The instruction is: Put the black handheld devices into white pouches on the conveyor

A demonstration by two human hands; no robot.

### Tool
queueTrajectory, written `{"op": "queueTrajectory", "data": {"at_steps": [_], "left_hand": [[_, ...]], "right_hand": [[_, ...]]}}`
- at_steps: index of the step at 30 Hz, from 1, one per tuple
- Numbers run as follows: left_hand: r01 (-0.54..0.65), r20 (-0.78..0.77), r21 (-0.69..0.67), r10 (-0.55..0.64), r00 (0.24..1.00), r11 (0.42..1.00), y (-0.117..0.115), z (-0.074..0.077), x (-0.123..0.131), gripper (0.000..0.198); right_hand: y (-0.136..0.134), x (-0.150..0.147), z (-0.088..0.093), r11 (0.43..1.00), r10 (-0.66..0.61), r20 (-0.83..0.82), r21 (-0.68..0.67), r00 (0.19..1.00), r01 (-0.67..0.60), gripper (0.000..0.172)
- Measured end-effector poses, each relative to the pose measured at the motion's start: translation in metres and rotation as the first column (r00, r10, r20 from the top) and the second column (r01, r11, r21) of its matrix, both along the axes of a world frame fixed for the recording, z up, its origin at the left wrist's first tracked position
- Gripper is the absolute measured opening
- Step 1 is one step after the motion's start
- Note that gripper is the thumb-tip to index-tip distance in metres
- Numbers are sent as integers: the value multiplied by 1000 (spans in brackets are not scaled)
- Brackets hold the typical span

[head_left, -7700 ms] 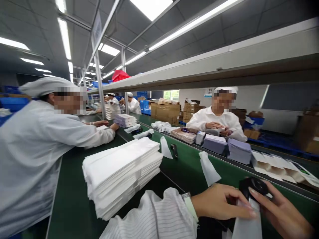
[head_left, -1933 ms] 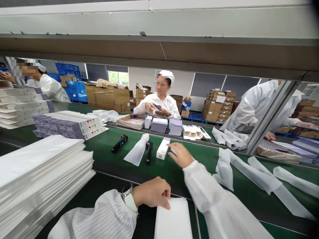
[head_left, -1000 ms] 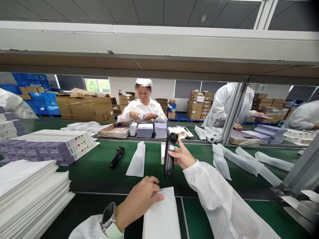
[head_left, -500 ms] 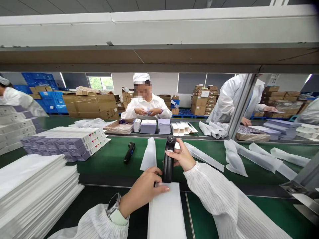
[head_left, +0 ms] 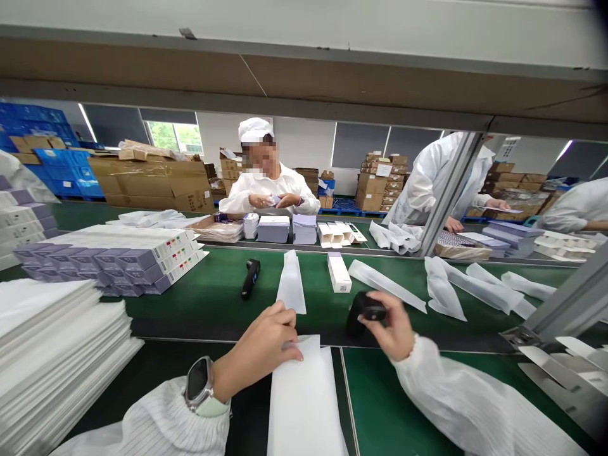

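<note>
My left hand (head_left: 261, 351), wearing a watch (head_left: 198, 382), pinches the top edge of a white sleeve (head_left: 301, 405) that lies lengthwise in front of me. A second white sheet edge shows beneath it on the right. My right hand (head_left: 394, 326) is closed around a black cylindrical handheld device (head_left: 357, 315), tilted and a little blurred, above the belt's near edge. Beyond it a small white and purple box (head_left: 339, 272) rests on the green belt. To the left lies another black device (head_left: 251, 278), beside a loose white sleeve (head_left: 291, 285).
Stacked white sleeves (head_left: 57, 361) and rows of purple-white boxes (head_left: 114, 259) stand at left. Loose sleeves (head_left: 387, 285) lie on the belt to the right. A slanted metal post (head_left: 451, 196) and overhead shelf (head_left: 304, 69) frame the station. A co-worker (head_left: 270, 183) sits opposite.
My right hand has carried the black device right, away from the sleeve's top, tipping it over. The small box behind is now visible. My left hand lifts the sleeve's edge slightly. The view has shifted.
</note>
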State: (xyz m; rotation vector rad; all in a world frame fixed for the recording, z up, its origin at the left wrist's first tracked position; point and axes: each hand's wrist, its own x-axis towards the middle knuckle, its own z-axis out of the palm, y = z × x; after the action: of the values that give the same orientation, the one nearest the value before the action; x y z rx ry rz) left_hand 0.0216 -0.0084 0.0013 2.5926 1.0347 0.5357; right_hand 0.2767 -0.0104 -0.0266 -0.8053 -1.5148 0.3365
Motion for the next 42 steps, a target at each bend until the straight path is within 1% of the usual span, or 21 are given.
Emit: {"op": "queueTrajectory", "data": {"at_steps": [2,5,8,10,13,16,22,24,26,27,30,31,32,33,34,36,38,39,40,41,42], "left_hand": [[79,-9,6,-78,997,997,-3,2,1,21],[127,-47,-33,-128,991,991,-7,4,3,22],[88,-73,-29,-90,993,996,-8,4,4,23],[49,-74,-16,-50,996,999,-7,4,4,24],[12,-53,-9,-13,998,1000,-5,5,3,25],[-19,-2,-16,19,1000,1000,-4,5,4,25],[-107,160,-155,132,978,982,-4,10,16,30],[-141,247,-195,187,951,971,-3,13,21,30],[-152,331,-245,230,915,958,0,17,23,31],[-147,363,-272,243,900,951,1,19,23,32],[-121,423,-334,264,867,935,4,24,20,35],[-112,434,-341,262,862,933,5,25,18,34],[-105,446,-342,259,857,934,5,25,17,31],[-98,450,-343,255,856,934,6,24,15,28],[-96,443,-346,252,860,933,6,22,13,26],[-108,367,-351,243,898,930,8,16,8,29],[-115,196,-373,199,960,921,12,7,1,35],[-109,98,-389,158,983,915,14,1,-2,37],[-95,15,-411,111,994,907,16,-4,-4,39],[-78,-44,-443,65,997,893,18,-9,-6,40],[-61,-76,-479,27,997,876,20,-12,-7,40]], "right_hand": [[-6,8,-4,997,-39,-19,-73,999,38,36],[-7,-6,16,995,-46,-230,-102,972,23,39],[-4,-39,41,970,78,-387,-183,919,-160,41],[-1,-59,48,926,164,-415,-247,895,-285,41],[3,-75,45,873,234,-419,-306,877,-379,41],[7,-76,39,838,245,-440,-353,864,-417,38],[16,-73,35,817,251,-455,-374,854,-439,30],[19,-73,30,787,300,-412,-403,861,-467,26],[18,-73,24,707,412,-341,-465,845,-533,21],[17,-73,21,650,491,-304,-497,817,-575,27],[11,-75,14,392,748,-225,-609,625,-689,38],[10,-75,14,329,788,-218,-641,576,-693,37],[10,-74,16,308,796,-214,-662,566,-683,35],[13,-70,18,333,770,-212,-672,602,-661,34],[18,-64,22,407,702,-209,-666,681,-625,33],[39,-42,32,632,461,-201,-609,864,-479,36],[69,-13,40,831,129,-174,-517,976,-202,36],[86,2,42,882,-36,-113,-470,993,-22,38],[102,16,42,880,-193,24,-438,981,184,41],[116,27,40,845,-312,174,-400,934,356,42],[128,34,35,817,-358,255,-379,898,434,39]]}}
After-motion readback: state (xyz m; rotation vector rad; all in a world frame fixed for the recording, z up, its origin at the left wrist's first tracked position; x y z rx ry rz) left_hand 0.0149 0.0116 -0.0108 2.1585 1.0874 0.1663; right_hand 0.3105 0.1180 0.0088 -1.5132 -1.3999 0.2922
